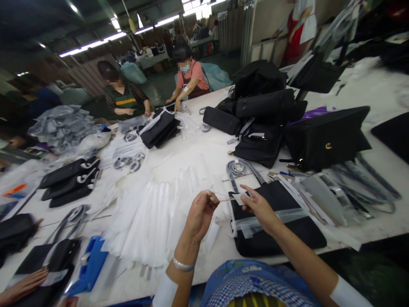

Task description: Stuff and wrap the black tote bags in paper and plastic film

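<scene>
Between my fingers is a small pale hang tag (238,198) with a thin string. My left hand (202,213) pinches the string, which stretches across to the tag. The tag itself is gripped in my right hand (257,205), thumb and fingers closed on its edge. Under my right hand lies a black handbag (287,230), flat on the table, with clear film across its middle. Its grey wrapped strap (238,167) is coiled at the bag's top edge.
White film sheets (153,217) spread to my left. Black bags (255,106) pile up at the right back. A blue tape dispenser (91,264) stands at left, near a co-worker's hand (27,283) on another bag. Two co-workers (190,76) work across the white table (179,155).
</scene>
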A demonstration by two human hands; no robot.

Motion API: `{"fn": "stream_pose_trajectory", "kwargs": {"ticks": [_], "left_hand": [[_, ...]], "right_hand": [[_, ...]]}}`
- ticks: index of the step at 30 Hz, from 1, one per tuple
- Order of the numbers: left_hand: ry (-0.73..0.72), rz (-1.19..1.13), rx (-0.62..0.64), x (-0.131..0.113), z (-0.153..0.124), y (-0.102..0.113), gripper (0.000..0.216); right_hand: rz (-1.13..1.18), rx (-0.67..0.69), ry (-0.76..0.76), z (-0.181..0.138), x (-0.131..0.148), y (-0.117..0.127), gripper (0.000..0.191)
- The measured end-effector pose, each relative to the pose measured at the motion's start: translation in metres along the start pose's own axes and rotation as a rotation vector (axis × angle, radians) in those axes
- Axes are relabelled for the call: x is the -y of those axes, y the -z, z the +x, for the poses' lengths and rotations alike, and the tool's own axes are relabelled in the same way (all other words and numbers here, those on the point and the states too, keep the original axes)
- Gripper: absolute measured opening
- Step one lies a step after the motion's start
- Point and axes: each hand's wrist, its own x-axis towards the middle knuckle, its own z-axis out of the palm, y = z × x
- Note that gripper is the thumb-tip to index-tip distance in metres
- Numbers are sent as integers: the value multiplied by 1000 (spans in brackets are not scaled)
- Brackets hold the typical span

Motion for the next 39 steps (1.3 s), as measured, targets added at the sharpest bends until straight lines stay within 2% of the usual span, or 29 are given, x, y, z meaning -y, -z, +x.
{"fn": "stream_pose_trajectory", "kwargs": {"ticks": [4, 10, 12, 14, 16, 18, 20, 22, 25, 28, 30, 31, 33, 36, 39], "left_hand": [[47, 28, -13, 3, 10, -2, 24], [189, 111, -73, 13, 26, -10, 27], [194, 170, -67, 18, 31, -16, 28], [200, 237, -43, 26, 37, -22, 28], [216, 290, -7, 33, 41, -28, 26], [231, 319, 36, 39, 46, -33, 24], [250, 315, 68, 41, 52, -35, 22], [251, 278, 64, 42, 61, -32, 20], [242, 217, -6, 49, 80, -12, 20], [302, 250, -84, 73, 107, 23, 28], [331, 314, -178, 97, 128, 49, 33], [337, 345, -239, 110, 138, 61, 34], [362, 367, -281, 136, 158, 81, 33], [418, 373, -205, 163, 183, 95, 34], [440, 427, -92, 174, 198, 96, 43]], "right_hand": [[63, 72, -71, 2, -28, -4, 79], [-30, 49, -82, 15, -51, 13, 63], [-141, -27, 34, 19, -48, 20, 54], [-274, -50, 230, 19, -38, 23, 47], [-365, 46, 419, 18, -26, 22, 50], [-394, 172, 501, 16, -17, 19, 56], [-373, 228, 439, 17, -13, 15, 49], [-264, 235, 286, 20, -14, 16, 36], [0, 137, 105, 31, -19, 28, 37], [101, 29, -4, 52, -23, 50, 39], [17, -27, -60, 73, -27, 65, 42], [-65, -71, -69, 85, -30, 72, 44], [-283, -157, -51, 109, -38, 82, 46], [-530, -164, -13, 143, -53, 88, 44], [-566, -93, -13, 163, -64, 80, 40]]}}
